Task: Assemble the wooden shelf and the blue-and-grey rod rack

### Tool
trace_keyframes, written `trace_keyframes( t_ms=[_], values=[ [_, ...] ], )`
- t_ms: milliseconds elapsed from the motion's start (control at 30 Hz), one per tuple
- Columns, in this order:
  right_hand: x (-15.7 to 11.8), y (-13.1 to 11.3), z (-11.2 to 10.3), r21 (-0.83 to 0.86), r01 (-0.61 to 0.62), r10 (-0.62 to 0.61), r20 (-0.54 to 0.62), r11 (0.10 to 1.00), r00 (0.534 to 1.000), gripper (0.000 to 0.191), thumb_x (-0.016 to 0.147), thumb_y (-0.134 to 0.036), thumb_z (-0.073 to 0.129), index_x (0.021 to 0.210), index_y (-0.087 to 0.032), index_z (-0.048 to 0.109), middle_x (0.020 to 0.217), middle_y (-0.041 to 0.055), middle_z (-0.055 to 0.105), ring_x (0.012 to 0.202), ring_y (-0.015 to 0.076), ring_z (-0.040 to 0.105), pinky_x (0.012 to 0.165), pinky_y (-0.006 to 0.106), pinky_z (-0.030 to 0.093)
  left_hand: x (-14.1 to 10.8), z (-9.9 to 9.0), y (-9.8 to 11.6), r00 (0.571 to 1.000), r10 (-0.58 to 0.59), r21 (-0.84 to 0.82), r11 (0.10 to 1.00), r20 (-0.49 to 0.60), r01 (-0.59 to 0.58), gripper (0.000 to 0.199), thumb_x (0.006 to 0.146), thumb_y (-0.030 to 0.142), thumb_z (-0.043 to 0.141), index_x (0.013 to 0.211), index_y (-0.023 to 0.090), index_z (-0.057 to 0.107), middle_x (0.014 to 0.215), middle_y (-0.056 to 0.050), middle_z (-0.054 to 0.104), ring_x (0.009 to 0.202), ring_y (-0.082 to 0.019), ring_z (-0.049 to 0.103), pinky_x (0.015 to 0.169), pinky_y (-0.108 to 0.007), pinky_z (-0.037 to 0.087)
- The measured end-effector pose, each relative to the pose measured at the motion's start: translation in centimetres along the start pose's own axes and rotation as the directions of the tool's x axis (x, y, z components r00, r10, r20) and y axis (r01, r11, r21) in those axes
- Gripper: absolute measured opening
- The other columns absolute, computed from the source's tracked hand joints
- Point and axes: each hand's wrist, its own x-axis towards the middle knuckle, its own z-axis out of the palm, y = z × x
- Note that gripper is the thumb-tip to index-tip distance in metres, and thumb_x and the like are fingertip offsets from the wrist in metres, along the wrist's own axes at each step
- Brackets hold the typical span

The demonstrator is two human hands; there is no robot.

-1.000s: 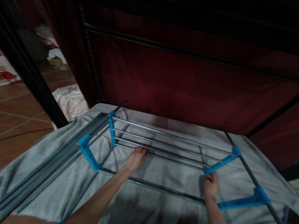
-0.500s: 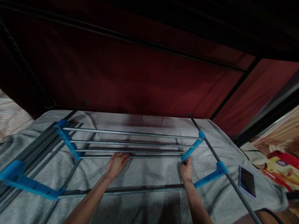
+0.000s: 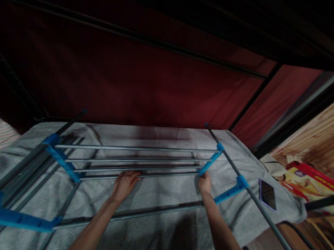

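Note:
A partly built rack of grey metal tubes and blue plastic brackets lies on a grey blanket (image 3: 160, 194). My left hand (image 3: 124, 184) has its fingers curled over the nearest tube (image 3: 167, 175) of the upper tier. At that tier's right end my right hand (image 3: 204, 183) grips the lower tip of the blue bracket (image 3: 211, 161); its fingertips are partly hidden. Another blue bracket (image 3: 63, 160) carries the tier's left end. Closer to me, a single crossbar (image 3: 148, 212) runs between a left blue bracket (image 3: 11, 215) and a right blue bracket (image 3: 232, 191).
Several loose grey tubes (image 3: 33, 178) lie at the left. A phone (image 3: 268, 194) rests on the blanket to the right, near a red and yellow package (image 3: 317, 183). Dark red fabric (image 3: 159, 91) and a black frame bar (image 3: 130, 33) stand behind the rack.
My view has swung slightly, so the rack's left end sits lower and farther left and the phone has shifted left. Both hands keep their places on the tube and the bracket.

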Motion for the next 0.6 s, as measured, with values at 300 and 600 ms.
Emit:
trace_keyframes(
  t_ms=[300, 600],
  values=[
    [-0.05, 0.19, 0.62, 0.039, 0.0, 0.0, 0.003, 0.999, 1.0, 0.034, 0.064, -0.03, 0.044, 0.089, -0.018, 0.063, 0.082, 0.0042, 0.068, 0.077, 0.0205, 0.061, 0.079, 0.032, 0.048, -0.14, 0.25, -0.29, 1.0, 0.013, 0.015, 1.0, -0.012, -0.013, 0.029, 0.093, 0.034, 0.045, 0.105, 0.024, 0.069, 0.106, -0.003, 0.072, 0.099, -0.023, 0.064, 0.093, -0.039, 0.044],
    [-0.46, 0.33, 1.0, 0.071, 0.01, -0.012, 0.033, 0.997, 0.999, 0.033, 0.066, -0.032, 0.046, 0.091, -0.018, 0.061, 0.084, 0.0059, 0.068, 0.078, 0.0202, 0.059, 0.08, 0.032, 0.048, -0.18, 0.24, -0.73, 1.0, 0.012, 0.007, 1.0, 0.002, -0.012, 0.033, 0.094, 0.037, 0.042, 0.106, 0.025, 0.07, 0.109, -0.004, 0.071, 0.1, -0.024, 0.064, 0.093, -0.041, 0.045]
  ],
)
